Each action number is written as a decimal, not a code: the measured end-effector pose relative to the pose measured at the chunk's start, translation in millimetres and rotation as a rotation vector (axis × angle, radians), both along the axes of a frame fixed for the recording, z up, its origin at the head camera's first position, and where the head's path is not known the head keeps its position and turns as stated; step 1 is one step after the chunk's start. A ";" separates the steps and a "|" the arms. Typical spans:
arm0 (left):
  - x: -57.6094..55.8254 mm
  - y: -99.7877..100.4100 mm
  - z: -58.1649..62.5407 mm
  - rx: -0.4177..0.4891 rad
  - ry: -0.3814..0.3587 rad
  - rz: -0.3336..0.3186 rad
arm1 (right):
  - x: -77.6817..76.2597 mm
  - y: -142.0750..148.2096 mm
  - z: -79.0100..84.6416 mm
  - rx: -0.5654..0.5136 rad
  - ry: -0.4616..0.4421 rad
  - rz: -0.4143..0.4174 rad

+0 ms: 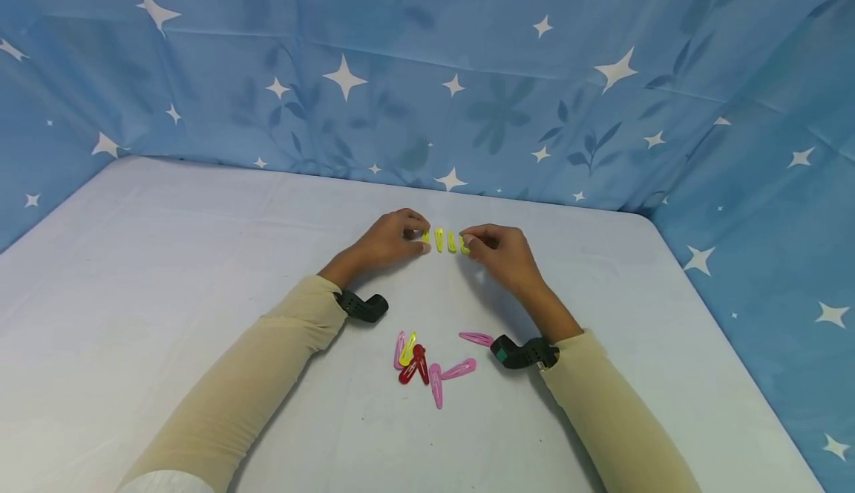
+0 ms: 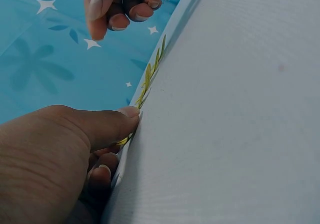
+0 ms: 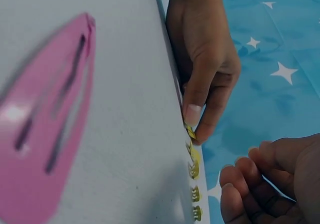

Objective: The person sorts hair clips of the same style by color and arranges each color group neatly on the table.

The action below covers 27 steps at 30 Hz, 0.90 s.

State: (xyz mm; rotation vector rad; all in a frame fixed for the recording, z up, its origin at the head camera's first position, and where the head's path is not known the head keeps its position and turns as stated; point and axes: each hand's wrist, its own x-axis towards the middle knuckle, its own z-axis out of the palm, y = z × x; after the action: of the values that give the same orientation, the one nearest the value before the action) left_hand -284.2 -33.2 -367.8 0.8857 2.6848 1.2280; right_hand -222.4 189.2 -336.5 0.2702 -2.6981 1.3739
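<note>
Yellow snap hair clips lie side by side in a short row toward the far side of the table. At the row's left end, my left hand pinches a yellow hair clip between thumb and fingers, close to the tabletop. My right hand hovers by the right end, its thumb overlapping the last yellow clip in the head view. Both wrist views show its fingers loosely bent, with nothing visible between them.
Nearer me lie loose clips: pink ones, red ones and a yellow one, some overlapping. Another pink clip lies beside the right wrist camera. A blue star-patterned curtain hangs behind the white table.
</note>
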 end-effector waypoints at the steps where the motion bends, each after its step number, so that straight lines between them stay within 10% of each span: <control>1: -0.3 0.4 -0.3 -0.001 -0.002 0.001 | 1.2 -0.4 0.3 0.002 -0.003 0.016; 27: 2.0 1.1 2.9 -0.033 -0.022 0.023 | 50.2 -18.6 4.8 -0.045 -0.113 0.303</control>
State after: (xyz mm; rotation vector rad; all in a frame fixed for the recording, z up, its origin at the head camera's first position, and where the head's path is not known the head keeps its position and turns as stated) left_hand -282.2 -32.1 -364.8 0.8343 2.6971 1.1871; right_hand -172.1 170.6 -331.7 0.6393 -2.8012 1.5683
